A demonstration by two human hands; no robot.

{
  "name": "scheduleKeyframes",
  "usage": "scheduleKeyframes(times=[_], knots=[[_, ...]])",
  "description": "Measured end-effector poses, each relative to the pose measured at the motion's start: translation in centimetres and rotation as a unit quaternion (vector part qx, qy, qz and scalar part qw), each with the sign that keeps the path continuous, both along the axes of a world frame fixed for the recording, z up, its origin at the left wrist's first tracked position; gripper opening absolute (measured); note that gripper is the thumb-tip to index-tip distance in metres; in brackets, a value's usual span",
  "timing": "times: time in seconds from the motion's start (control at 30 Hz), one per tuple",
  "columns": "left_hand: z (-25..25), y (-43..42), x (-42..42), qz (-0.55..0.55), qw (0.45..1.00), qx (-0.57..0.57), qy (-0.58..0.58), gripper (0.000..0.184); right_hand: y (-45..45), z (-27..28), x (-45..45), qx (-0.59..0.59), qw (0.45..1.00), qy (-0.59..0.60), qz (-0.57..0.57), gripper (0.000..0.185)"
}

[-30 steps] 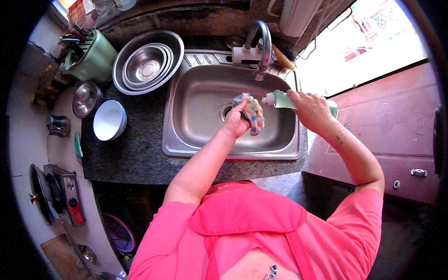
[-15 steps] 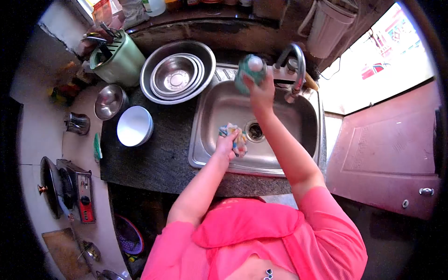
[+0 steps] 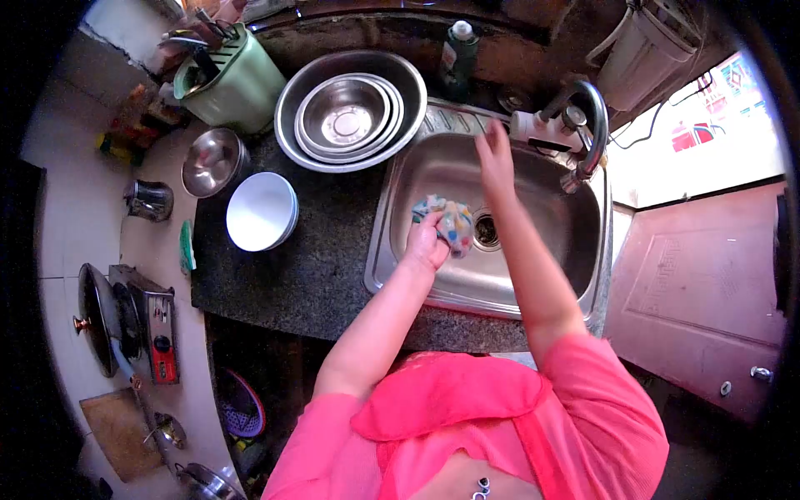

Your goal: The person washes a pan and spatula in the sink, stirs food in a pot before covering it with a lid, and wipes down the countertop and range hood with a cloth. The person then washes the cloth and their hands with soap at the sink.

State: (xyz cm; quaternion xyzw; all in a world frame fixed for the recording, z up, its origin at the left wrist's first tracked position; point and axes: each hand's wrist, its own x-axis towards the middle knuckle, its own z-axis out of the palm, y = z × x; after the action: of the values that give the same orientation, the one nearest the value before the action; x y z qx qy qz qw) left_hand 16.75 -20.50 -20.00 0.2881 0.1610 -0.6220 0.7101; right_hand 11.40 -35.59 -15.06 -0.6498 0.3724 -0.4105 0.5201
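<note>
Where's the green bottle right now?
In the head view, the green bottle stands near the top, right of centre, behind the sink, between the large steel basin and the faucet.

White light (image 3: 658, 167) blazes right of the dark speckled stone counter (image 3: 317, 275); a stained brown wall (image 3: 375, 33) rises behind it, pale tiles (image 3: 62, 225) spread left, a pink panelled door (image 3: 692, 283) stands right.

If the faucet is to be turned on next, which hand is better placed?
Probably the right hand: it appears empty, near the back of the sink, and closer to the faucet. The left hand holds a multicolored cloth, farther away.
</note>
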Motion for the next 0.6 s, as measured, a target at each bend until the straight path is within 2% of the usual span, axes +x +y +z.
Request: scheduleKeyframes(times=[0.03,0.1,0.13,0.17,0.23,0.27,0.3,0.33,0.37,0.4,0.43,0.47,0.5,0.53,0.57,0.6], knots=[[-0.5,-0.7,-0.4,0.018,1.0,-0.011,-0.012,0.022,4.5,-0.6,-2.6,0.011,0.995,-0.085,-0.043,0.049],[-1.1,-1.8,-1.6,0.053,0.998,-0.026,-0.035,0.021,10.9,-4.9,-6.3,0.137,0.988,-0.055,-0.048,0.059],[-1.5,-2.2,-2.4,0.037,0.997,-0.028,-0.054,0.023,14.1,-6.2,-7.2,0.185,0.981,-0.048,-0.037,0.063],[-1.3,-2.3,-3.7,0.028,0.995,-0.004,-0.096,0.024,15.7,-4.4,-6.6,0.167,0.984,-0.067,-0.013,0.069],[0.7,-2.3,-6.5,0.013,0.982,0.042,-0.181,0.027,12.4,-1.0,-5.2,0.279,0.949,-0.096,-0.109,0.063],[3.0,-1.8,-7.8,0.01,0.97,0.036,-0.242,0.033,9.7,-1.7,-5.7,0.342,0.919,-0.171,-0.097,0.059],[3.3,-1.7,-8.5,-0.003,0.961,0.036,-0.273,0.032,7.2,-2.9,-6.6,0.403,0.878,-0.244,-0.085,0.055],[3.4,-1.7,-9.1,-0.016,0.952,0.036,-0.303,0.031,6.3,-3.1,-6.7,0.327,0.917,-0.204,-0.102,0.053],[3.4,-1.6,-9.7,-0.033,0.942,0.034,-0.331,0.031,7.2,-3.3,-7.6,0.316,0.934,-0.151,-0.07,0.054],[2.7,-2.4,-9.9,-0.029,0.959,0.035,-0.281,0.03,8.6,-3.4,-8.6,0.299,0.949,-0.096,-0.038,0.055],[2.7,-3.1,-9.0,-0.051,0.975,-0.014,-0.215,0.03,10.2,-2.5,-9.3,0.279,0.96,-0.037,-0.006,0.056],[3.3,-3.3,-8.2,-0.062,0.975,0.021,-0.215,0.033,12.1,-2.4,-9.8,0.231,0.969,-0.071,0.054,0.056],[4.0,-3.4,-7.6,-0.072,0.972,0.057,-0.216,0.037,13.8,-1.4,-9.6,0.259,0.963,-0.065,0.028,0.061],[0.5,-3.2,-7.6,-0.132,0.967,0.029,-0.214,0.043,12.8,-1.7,-9.9,0.288,0.955,-0.073,-0.001,0.051],[1.4,-2.8,-9.2,-0.102,0.975,-0.01,-0.195,0.044,10.7,-2.4,-10.0,0.319,0.944,-0.082,-0.027,0.045],[3.5,-2.2,-10.8,-0.105,0.961,-0.004,-0.254,0.043,8.6,-3.2,-10.2,0.352,0.93,-0.091,-0.053,0.044]])
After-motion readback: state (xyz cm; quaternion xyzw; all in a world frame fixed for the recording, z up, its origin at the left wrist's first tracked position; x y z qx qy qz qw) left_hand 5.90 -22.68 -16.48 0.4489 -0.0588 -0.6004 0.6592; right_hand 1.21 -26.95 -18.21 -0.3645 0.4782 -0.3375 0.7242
